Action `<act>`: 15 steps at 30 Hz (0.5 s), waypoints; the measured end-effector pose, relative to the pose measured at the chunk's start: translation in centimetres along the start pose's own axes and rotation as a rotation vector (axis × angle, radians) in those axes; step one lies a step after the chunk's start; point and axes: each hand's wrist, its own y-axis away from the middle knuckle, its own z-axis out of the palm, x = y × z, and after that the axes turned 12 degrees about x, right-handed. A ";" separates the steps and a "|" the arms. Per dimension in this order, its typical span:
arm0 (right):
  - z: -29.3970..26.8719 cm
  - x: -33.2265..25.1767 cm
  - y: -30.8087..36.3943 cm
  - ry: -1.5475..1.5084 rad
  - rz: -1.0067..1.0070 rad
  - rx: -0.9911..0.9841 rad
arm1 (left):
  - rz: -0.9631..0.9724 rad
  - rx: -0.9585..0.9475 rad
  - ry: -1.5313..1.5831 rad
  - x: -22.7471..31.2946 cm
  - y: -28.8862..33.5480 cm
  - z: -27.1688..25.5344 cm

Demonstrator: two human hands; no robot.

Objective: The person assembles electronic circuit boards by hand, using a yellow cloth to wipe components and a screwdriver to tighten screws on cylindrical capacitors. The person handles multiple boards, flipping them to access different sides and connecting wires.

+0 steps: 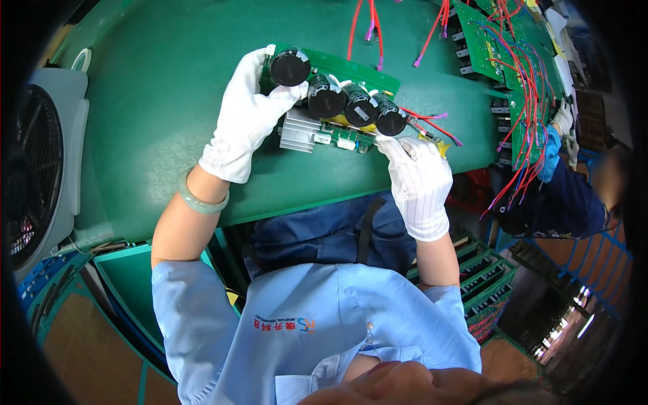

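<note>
Board (344, 69) over the table (162, 135): I see its long axis running left to right, right end nearer. Fingers of the left hand (248, 115) clamp its left end; the right hand (420, 181) touches its near edge, whether clamped I can't tell.

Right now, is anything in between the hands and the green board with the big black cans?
Nothing visible except the white gloves. The left hand holds the green board by its left end, and the right hand is right by the rightmost black can.
</note>
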 end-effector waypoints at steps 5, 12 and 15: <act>0.2 -0.4 0.2 0.029 -0.010 0.036 | 0.027 -0.013 -0.023 0.1 0.0 -0.2; 0.4 -0.3 0.4 0.004 0.005 0.018 | 0.031 0.004 -0.011 -0.3 0.0 -0.1; 0.3 -0.2 0.5 -0.002 0.010 0.003 | 0.030 -0.005 -0.059 -0.3 -0.1 -0.2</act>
